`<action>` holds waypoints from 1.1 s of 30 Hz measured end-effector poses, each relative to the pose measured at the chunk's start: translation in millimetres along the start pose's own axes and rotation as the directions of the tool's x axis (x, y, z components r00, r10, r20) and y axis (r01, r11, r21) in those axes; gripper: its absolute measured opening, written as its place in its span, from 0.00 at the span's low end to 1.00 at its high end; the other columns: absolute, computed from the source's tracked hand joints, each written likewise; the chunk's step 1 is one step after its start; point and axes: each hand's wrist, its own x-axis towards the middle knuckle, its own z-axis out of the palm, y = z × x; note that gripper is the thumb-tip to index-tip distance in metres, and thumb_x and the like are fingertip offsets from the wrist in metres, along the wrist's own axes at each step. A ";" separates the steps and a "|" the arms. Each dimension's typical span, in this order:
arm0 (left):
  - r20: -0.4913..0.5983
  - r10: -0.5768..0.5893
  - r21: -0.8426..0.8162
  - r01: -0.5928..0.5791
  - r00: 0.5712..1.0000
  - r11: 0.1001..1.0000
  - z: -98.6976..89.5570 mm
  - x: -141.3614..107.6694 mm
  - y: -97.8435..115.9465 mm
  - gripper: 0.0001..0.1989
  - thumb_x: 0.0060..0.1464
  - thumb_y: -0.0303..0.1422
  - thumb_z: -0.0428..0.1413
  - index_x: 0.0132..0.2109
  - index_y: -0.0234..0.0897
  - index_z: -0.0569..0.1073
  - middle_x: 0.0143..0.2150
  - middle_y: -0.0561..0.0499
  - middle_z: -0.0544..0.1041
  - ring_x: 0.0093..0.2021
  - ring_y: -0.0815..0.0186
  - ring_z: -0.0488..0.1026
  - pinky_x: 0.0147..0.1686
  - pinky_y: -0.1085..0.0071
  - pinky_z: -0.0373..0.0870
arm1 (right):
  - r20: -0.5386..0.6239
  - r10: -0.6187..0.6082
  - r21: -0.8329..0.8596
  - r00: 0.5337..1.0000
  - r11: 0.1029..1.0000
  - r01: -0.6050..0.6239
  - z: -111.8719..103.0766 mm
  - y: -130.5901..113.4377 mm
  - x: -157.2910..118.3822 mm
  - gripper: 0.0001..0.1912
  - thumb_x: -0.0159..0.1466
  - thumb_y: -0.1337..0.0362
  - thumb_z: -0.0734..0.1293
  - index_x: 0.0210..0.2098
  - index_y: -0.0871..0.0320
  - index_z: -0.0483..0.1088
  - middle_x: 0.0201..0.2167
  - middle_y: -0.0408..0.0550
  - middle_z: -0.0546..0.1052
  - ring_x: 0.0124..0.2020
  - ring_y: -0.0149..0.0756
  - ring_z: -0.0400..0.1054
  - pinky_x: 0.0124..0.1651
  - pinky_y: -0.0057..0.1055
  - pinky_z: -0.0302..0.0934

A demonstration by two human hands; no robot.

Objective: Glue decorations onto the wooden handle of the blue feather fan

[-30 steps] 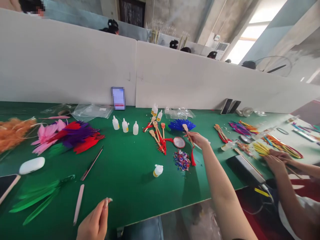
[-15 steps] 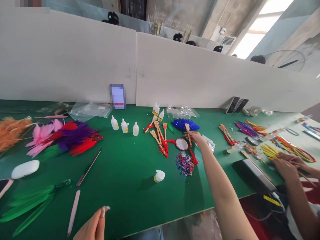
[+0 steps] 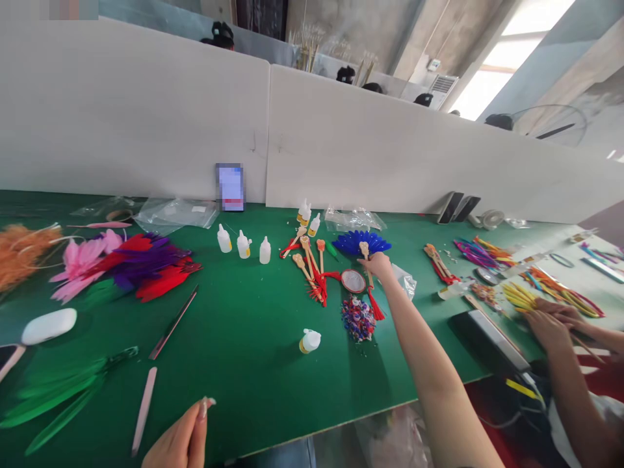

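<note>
Near the back of the table my right hand [image 3: 379, 265] is closed around the wooden handle of a blue feather fan [image 3: 363, 244]. From the handle hangs a red tassel [image 3: 374, 305]. Just left of that hand lies a small round dish [image 3: 353, 281], with a pile of colourful beads or gems [image 3: 359, 318] in front of it. Several wooden handles with red tassels [image 3: 307, 260] lie further left. At the near edge my left hand [image 3: 180, 435] is closed, thumb against forefinger, and nothing shows at its fingertips. A white glue bottle [image 3: 310, 341] stands between my hands.
Several glue bottles [image 3: 244, 245] and a phone [image 3: 231, 187] stand before the white partition [image 3: 146, 117]. Coloured feathers [image 3: 146, 260], tweezers [image 3: 173, 323], a pink file [image 3: 144, 411] and green feathers [image 3: 63, 396] lie left. A co-worker's hands [image 3: 550, 322] and a black box [image 3: 490, 338] are right.
The view has shifted very slightly. My right hand stays on the fan's handle and has moved barely, if at all. My left hand keeps its place.
</note>
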 end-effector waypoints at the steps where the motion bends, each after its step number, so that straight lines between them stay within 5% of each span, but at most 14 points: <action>1: -0.001 -0.025 -0.011 0.025 1.000 1.000 0.1 0.0 0.6 0.10 0.57 0.31 0.49 0.44 0.45 0.71 0.33 0.55 0.81 0.29 0.64 0.79 0.27 0.74 0.77 | -0.030 -0.013 -0.024 0.999 1.000 0.012 1.0 -1.2 -0.3 0.09 0.59 0.62 0.70 0.33 0.64 0.71 0.36 0.51 0.75 0.41 0.39 0.71 0.46 0.36 0.64; 8: -0.005 -0.038 -0.008 0.038 0.999 0.999 -1.0 1.5 1.6 0.09 0.58 0.33 0.49 0.42 0.45 0.72 0.34 0.56 0.81 0.28 0.63 0.79 0.27 0.74 0.77 | -0.032 -0.071 -0.036 0.997 0.997 0.069 1.4 -6.2 -5.6 0.14 0.66 0.59 0.62 0.48 0.60 0.67 0.48 0.52 0.70 0.43 0.35 0.68 0.45 0.37 0.66; 14: -0.014 0.128 0.085 -0.126 0.992 0.988 -1.2 2.6 -1.8 0.10 0.62 0.32 0.46 0.41 0.33 0.71 0.31 0.47 0.80 0.29 0.67 0.78 0.29 0.78 0.75 | -0.031 -0.151 -0.091 0.988 0.985 0.148 5.7 -14.4 -11.0 0.15 0.66 0.59 0.62 0.50 0.59 0.66 0.49 0.51 0.70 0.45 0.37 0.68 0.46 0.39 0.66; 33: -0.028 0.210 0.159 -0.203 0.977 0.966 3.4 3.3 -4.0 0.13 0.64 0.32 0.44 0.40 0.28 0.71 0.30 0.45 0.80 0.27 0.69 0.77 0.29 0.80 0.73 | -0.086 -0.243 -0.603 0.966 0.785 0.144 16.4 -43.8 -36.7 0.14 0.66 0.61 0.62 0.47 0.64 0.68 0.44 0.54 0.73 0.44 0.40 0.69 0.46 0.39 0.65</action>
